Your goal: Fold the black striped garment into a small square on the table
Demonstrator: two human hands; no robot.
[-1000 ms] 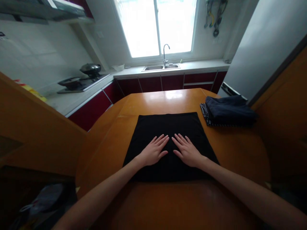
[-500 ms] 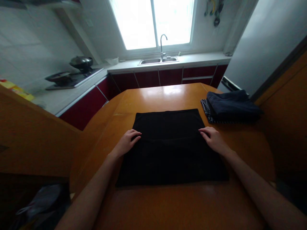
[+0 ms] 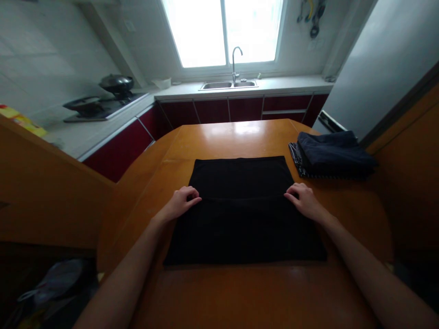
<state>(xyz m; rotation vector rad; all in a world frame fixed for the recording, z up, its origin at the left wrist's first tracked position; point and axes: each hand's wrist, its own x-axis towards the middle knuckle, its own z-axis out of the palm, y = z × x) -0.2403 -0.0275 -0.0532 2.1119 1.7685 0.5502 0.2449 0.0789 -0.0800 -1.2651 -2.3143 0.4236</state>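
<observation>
A folded black cloth (image 3: pixel 243 210) lies flat in the middle of the orange wooden table (image 3: pixel 240 292). My left hand (image 3: pixel 180 203) rests at the cloth's left edge, fingers curled and pinching the fabric. At the right edge my right hand (image 3: pixel 303 201) does the same, its fingers closed on the edge. Both hands sit about halfway along the cloth's sides.
A stack of folded dark clothes (image 3: pixel 331 155) lies at the table's far right. Beyond the table stand red cabinets, a sink with a tap (image 3: pixel 228 84) under the window, and a stove with a wok (image 3: pixel 116 84) at left. A grey fridge (image 3: pixel 370 68) stands at right.
My hands moved from the cloth's middle, where they lay flat, apart to its left and right edges, and their fingers have curled onto the fabric.
</observation>
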